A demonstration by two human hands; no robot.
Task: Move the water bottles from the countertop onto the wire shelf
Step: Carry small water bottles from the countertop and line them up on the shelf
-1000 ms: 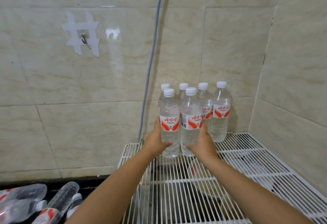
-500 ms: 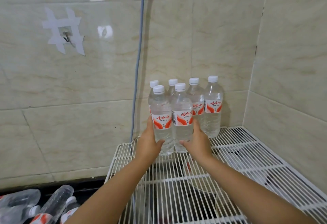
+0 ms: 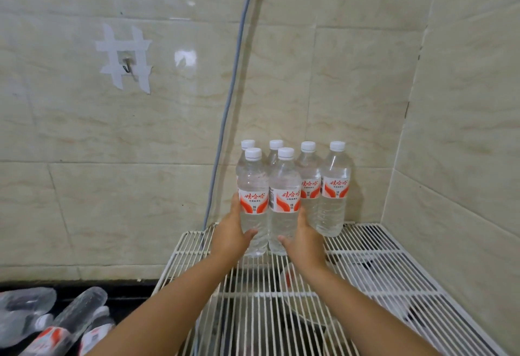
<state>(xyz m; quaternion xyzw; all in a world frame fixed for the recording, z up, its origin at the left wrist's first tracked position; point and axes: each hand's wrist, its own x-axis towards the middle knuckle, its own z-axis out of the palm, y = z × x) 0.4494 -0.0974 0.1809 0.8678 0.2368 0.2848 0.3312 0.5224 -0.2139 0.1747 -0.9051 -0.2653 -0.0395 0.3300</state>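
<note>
Several clear water bottles with white caps and red-white labels stand upright at the back of the white wire shelf (image 3: 380, 268), against the tiled wall. My left hand (image 3: 229, 236) grips the front left bottle (image 3: 253, 200) from its left side. My right hand (image 3: 305, 240) grips the front right bottle (image 3: 284, 200) from its right side. Both front bottles rest on the shelf, touching each other. Behind them stand the back-row bottles (image 3: 334, 189). More bottles (image 3: 76, 319) lie on their sides on the dark countertop at the lower left.
A grey cable (image 3: 230, 94) runs down the wall to the shelf's back left corner. A taped hook (image 3: 128, 64) is on the wall at left. A tiled side wall closes the right. Dishes show dimly under the shelf wires.
The view has shifted a little. Both hands stay on the two front bottles, which now stand close against the back row.
</note>
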